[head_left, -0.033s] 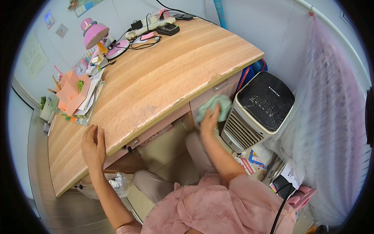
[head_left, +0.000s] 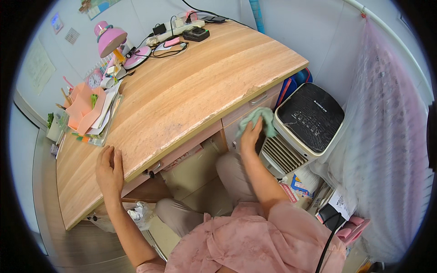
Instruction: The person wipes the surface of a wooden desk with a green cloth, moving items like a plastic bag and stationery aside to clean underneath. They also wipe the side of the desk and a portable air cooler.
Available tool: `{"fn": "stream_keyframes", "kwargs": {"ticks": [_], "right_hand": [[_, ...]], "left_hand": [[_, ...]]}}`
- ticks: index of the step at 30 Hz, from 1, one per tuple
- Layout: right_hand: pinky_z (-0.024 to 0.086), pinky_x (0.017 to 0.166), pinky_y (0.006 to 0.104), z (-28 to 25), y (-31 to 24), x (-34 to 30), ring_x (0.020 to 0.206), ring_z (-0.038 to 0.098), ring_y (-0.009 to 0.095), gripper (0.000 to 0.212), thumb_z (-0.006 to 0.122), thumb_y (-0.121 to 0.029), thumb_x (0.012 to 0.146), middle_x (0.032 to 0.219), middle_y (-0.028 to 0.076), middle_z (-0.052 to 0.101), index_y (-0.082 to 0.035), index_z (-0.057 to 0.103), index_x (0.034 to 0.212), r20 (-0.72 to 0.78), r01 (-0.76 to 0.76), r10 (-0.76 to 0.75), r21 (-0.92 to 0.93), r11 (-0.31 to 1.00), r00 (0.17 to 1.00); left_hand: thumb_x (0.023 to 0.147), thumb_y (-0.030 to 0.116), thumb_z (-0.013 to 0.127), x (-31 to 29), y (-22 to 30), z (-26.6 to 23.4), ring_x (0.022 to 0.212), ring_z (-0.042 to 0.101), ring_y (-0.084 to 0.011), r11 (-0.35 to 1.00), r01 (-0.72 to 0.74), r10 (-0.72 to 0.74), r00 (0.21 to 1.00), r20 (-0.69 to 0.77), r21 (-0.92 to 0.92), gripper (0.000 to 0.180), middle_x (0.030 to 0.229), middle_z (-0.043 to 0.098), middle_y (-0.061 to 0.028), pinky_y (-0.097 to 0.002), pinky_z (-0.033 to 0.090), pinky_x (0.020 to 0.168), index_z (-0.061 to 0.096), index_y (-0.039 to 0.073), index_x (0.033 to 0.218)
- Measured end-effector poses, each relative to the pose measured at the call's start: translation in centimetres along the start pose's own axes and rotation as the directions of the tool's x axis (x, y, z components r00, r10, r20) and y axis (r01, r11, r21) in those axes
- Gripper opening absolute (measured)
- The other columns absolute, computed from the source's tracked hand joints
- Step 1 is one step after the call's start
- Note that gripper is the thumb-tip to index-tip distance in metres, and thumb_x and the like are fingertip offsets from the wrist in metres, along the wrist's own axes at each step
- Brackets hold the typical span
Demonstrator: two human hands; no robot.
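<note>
My right hand (head_left: 251, 136) grips a pale green cloth (head_left: 264, 117), bunched up against the front of the desk's drawers (head_left: 243, 119), close to the air cooler (head_left: 286, 152). Part of the cloth lies along the cooler's near upper side; I cannot tell whether it touches. My left hand (head_left: 109, 170) rests on the front edge of the wooden desk (head_left: 195, 86), fingers stretched out and holding nothing. Along that edge the desk's surface is worn and chipped.
A pink lamp (head_left: 113, 43), a power strip (head_left: 182, 30) with cables and a black charger (head_left: 196, 33) stand at the back. A peach organizer (head_left: 84, 109) and papers are at left. Right of the cooler hangs a sheer curtain (head_left: 378, 127); books and pink slippers (head_left: 353, 231) lie below.
My right hand and the cloth have shifted a little to the right, nearer the air cooler. The left hand has stayed where it was.
</note>
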State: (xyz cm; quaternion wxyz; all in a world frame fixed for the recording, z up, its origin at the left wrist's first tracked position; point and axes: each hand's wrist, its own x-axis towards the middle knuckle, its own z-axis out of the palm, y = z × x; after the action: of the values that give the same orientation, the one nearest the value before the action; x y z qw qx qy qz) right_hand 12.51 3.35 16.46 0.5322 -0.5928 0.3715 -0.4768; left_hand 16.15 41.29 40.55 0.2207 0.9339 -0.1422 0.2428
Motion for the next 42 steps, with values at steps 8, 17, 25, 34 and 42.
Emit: {"fn": "stream_keyframes", "kwargs": {"ticks": [8, 17, 25, 34, 42], "right_hand": [[0.025, 0.112, 0.0420, -0.5, -1.4, -4.2, 0.135, 0.032, 0.041, 0.051, 0.044, -0.016, 0.100, 0.150, 0.026, 0.029, 0.002, 0.032, 0.146, 0.200, 0.047, -0.047, 0.005, 0.999, 0.979], [0.021, 0.115, 0.0422, -0.4, 5.9, -0.3, 0.138, 0.028, 0.041, 0.054, 0.045, -0.011, 0.097, 0.149, 0.027, 0.027, 0.000, 0.029, 0.147, 0.014, 0.125, -0.124, -0.140, 0.982, 0.992], [0.021, 0.115, 0.0374, -0.2, 7.7, -2.7, 0.139, 0.031, 0.032, 0.053, 0.039, -0.020, 0.101, 0.150, 0.017, 0.035, -0.002, 0.027, 0.149, 0.107, -0.037, 0.040, -0.036, 0.999, 0.993], [0.025, 0.108, 0.0591, -1.2, 19.5, 1.5, 0.133, 0.036, 0.035, 0.056, 0.040, -0.027, 0.100, 0.151, 0.014, 0.034, -0.009, 0.024, 0.151, 0.254, -0.855, 0.860, 0.408, 0.319, 0.442], [0.022, 0.114, 0.0417, -1.1, 4.5, -1.0, 0.138, 0.031, 0.033, 0.057, 0.041, -0.019, 0.101, 0.154, 0.018, 0.028, -0.006, 0.020, 0.153, 0.158, -0.326, 0.293, 0.259, 0.909, 0.943]], "left_hand": [[0.095, 0.028, 0.057, 0.4, 0.4, 0.4, 0.113, 0.058, -0.0338, 0.999, 0.033, -0.032, 0.999, 0.024, -0.017, 0.038, 0.126, 0.059, -0.0196, -0.0371, 0.045, 0.096, 0.062, -0.005, 0.114], [0.097, 0.022, 0.057, 0.6, -0.1, 0.8, 0.115, 0.057, -0.0283, 0.998, 0.030, -0.027, 0.998, 0.058, -0.053, 0.035, 0.127, 0.058, -0.0185, -0.0349, 0.045, 0.097, 0.060, -0.005, 0.118], [0.098, 0.020, 0.055, 0.2, 0.3, 0.6, 0.116, 0.056, -0.0247, 0.990, 0.118, -0.110, 0.989, 0.102, -0.074, 0.034, 0.130, 0.055, -0.0153, -0.0330, 0.044, 0.098, 0.058, -0.004, 0.122], [0.098, 0.017, 0.056, 1.0, 0.4, 0.7, 0.117, 0.055, -0.0244, 0.988, 0.125, -0.115, 0.987, 0.108, -0.093, 0.032, 0.130, 0.056, -0.0142, -0.0331, 0.043, 0.100, 0.058, -0.003, 0.122], [0.097, 0.014, 0.057, 0.3, -0.1, 0.6, 0.117, 0.056, -0.0244, 0.988, 0.118, -0.110, 0.990, 0.090, -0.096, 0.030, 0.130, 0.056, -0.0143, -0.0331, 0.043, 0.099, 0.059, -0.003, 0.121]]}}
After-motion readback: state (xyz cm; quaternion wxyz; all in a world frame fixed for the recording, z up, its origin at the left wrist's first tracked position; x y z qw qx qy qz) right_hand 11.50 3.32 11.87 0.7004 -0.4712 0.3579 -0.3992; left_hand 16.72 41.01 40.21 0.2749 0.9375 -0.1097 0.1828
